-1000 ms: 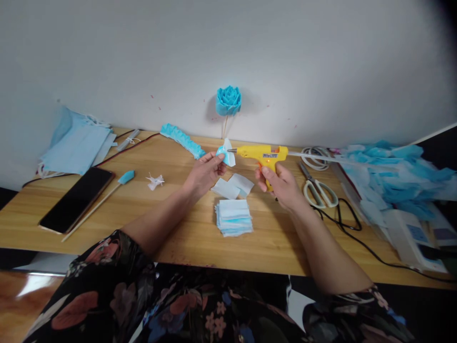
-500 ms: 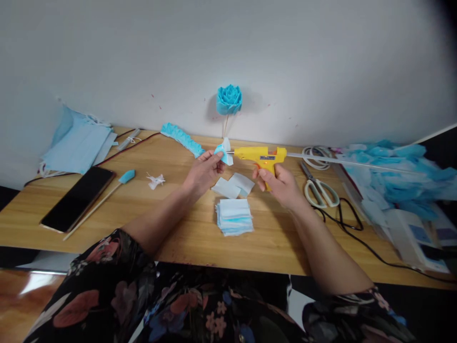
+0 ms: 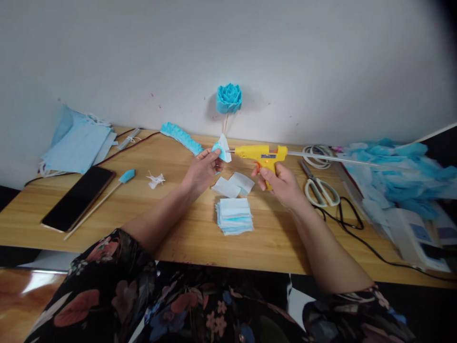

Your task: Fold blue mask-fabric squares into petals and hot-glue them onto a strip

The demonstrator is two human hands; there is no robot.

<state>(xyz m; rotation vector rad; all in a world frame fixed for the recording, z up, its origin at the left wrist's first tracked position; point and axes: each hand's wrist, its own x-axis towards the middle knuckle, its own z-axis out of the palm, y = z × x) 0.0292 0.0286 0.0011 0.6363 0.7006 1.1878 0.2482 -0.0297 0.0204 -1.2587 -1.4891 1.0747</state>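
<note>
Between the fingers of my left hand point(image 3: 204, 170) is a partly folded blue-and-white fabric piece point(image 3: 223, 148). My right hand point(image 3: 276, 180) grips a yellow glue gun point(image 3: 257, 152) by its handle, a finger at the orange trigger. The nozzle points left and reaches the fabric piece; whether it touches is hard to tell. A long clear glue stick point(image 3: 332, 158) sticks out of the gun's back. Below the hands lie loose white squares point(image 3: 227, 187) and a stack of blue-and-white squares point(image 3: 234, 216). Behind them a blue fabric rose point(image 3: 229, 98) stands on a thin stick.
On the left are face masks point(image 3: 76, 145), a phone point(image 3: 78, 198), a blue-tipped stick point(image 3: 103, 205) and a white scrap point(image 3: 155, 180). A pleated blue strip point(image 3: 182, 138) lies at the back. Scissors point(image 3: 320, 189), a black cord point(image 3: 371, 248), blue scraps point(image 3: 392, 166) and a white bottle point(image 3: 410, 236) are right.
The fabric piece in my left hand has tilted and shifted slightly left, showing more of its white edge. My right hand and the glue gun stay almost in place.
</note>
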